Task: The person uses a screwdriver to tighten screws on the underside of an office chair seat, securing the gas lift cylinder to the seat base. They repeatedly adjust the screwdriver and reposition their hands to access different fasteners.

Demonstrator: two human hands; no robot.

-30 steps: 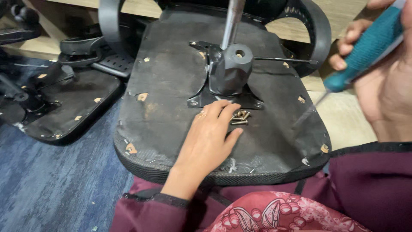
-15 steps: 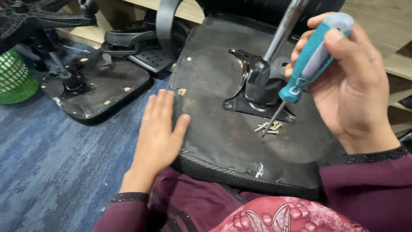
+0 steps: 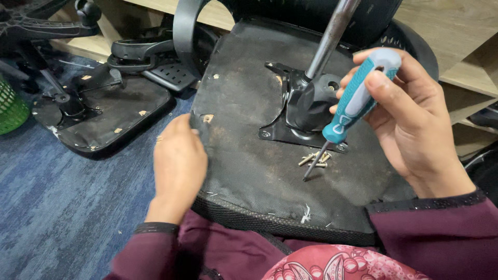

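2 bare hands work over an upturned black office-chair seat [image 3: 249, 155] that rests on the person's lap, its dusty fabric underside facing up. The right hand [image 3: 415, 119] is clenched around the teal-and-white plastic handle of a screwdriver [image 3: 353, 101], thumb pressed along the top of the handle. The tool slants down and to the left, and its thin metal tip sits just beside a small heap of brass-coloured screws [image 3: 314, 158] lying loose on the underside, close to the near edge of the black metal tilt plate [image 3: 303, 111] bolted to the middle of the seat. A shiny steel gas-lift column [image 3: 332, 33] rises out of that plate and leaves the picture at the top. Whether the tip actually touches a screw cannot be told.

The left hand [image 3: 179, 163] grips the left rim of the seat, fingers curled over the edge near a small tan tear in the fabric; it holds nothing else.

A curved black plastic armrest [image 3: 181, 31] stands at the far left corner of the seat. On the blue carpet [image 3: 62, 207] to the left lies a 2nd upturned black seat pan [image 3: 109, 116] with its own mechanism, and a green mesh basket [image 3: 10, 109] shows at the left edge. Maroon sleeves [image 3: 430, 233] cover both wrists.
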